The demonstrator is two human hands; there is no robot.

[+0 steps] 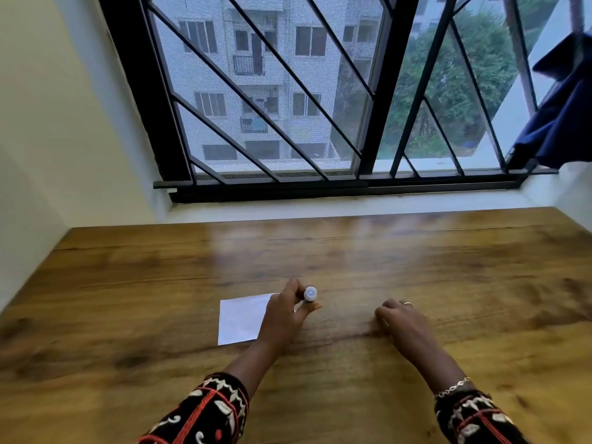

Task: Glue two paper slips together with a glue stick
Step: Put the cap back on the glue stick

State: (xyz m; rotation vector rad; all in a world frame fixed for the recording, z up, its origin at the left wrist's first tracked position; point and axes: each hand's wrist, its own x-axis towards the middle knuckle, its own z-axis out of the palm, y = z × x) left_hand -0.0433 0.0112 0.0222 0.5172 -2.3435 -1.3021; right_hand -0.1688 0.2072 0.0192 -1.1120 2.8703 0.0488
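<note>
Now grips the glue stick (310, 294) in the left hand (283, 317), fingers and thumb curled round the barrel, pale round end turned toward the camera. Holds it just right of a white paper slip (242, 318) lying flat on the wood, wrist covering the slip's right edge. Rests the right hand (402, 320) on the counter (448, 267) well right of the slip, fingers loosely curled and holding nothing, ring (407, 303) on one finger. Faces a barred window (320, 91) beyond the far edge.

The paper slip (240, 318) is white, the table (416, 267) brown wood-grain, the sleeves (208, 411) black with red-and-cream motifs.
</note>
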